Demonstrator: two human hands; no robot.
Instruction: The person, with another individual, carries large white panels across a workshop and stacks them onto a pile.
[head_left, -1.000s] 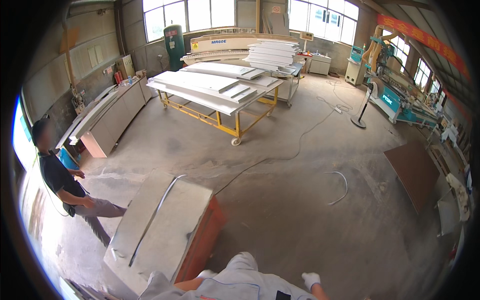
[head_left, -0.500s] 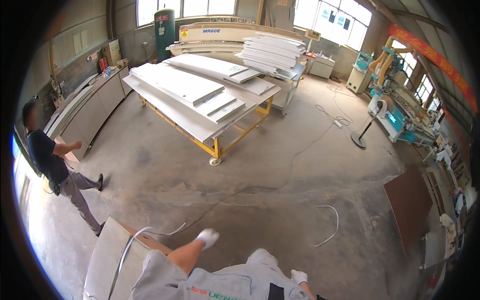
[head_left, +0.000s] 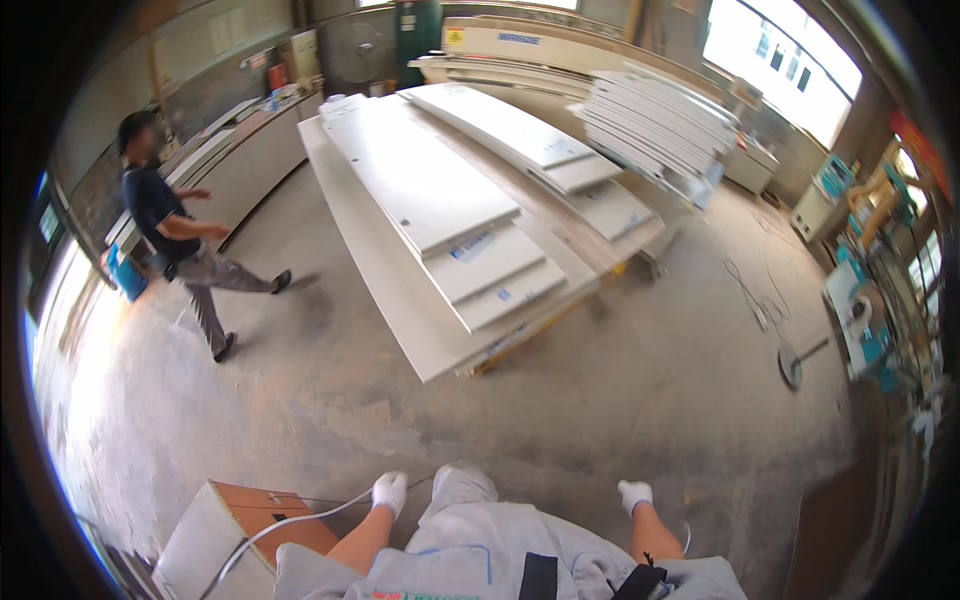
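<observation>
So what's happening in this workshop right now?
The camera wearer stands on the concrete floor, both white-gloved hands down in front. The left hand is at a thin white strip that curves over a grey-topped, brown-sided box; whether it grips it is unclear. The right hand holds nothing. Ahead, white panels lie stacked on a long work table. Another person strides along the left side.

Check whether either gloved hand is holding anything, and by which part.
Nothing is held. The left hand hangs beside a thin white cable, without a visible grip; the right hand hangs free.
</observation>
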